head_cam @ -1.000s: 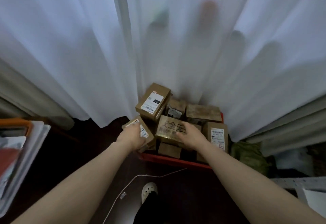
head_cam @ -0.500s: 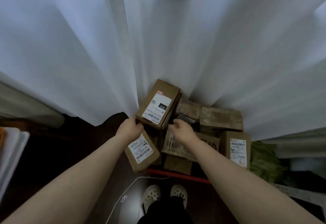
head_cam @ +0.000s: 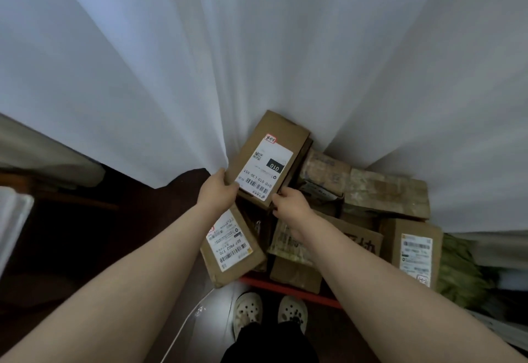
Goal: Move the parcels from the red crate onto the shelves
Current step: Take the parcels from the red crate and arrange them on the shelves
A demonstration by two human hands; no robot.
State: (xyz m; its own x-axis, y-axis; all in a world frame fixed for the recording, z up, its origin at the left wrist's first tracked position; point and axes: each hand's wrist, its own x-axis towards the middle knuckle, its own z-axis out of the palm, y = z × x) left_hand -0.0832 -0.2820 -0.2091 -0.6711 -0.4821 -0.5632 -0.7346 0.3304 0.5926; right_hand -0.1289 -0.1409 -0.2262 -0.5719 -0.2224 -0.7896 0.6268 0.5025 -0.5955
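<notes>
Left hand [head_cam: 218, 195]: fingers curled round the near left corner of the labelled parcel [head_cam: 268, 162], thumb on top.
Right hand [head_cam: 291, 207]: fingers pinching its near right corner.
Parcel: lies atop the other parcels [head_cam: 385, 197] in the red crate [head_cam: 288, 291]. Its long axis runs away from me, slightly rightward.
Arms: both stretched forward and down, about equally near.
Shelves: not in view.
Next move, as I judge it: lift up and back toward me.
</notes>
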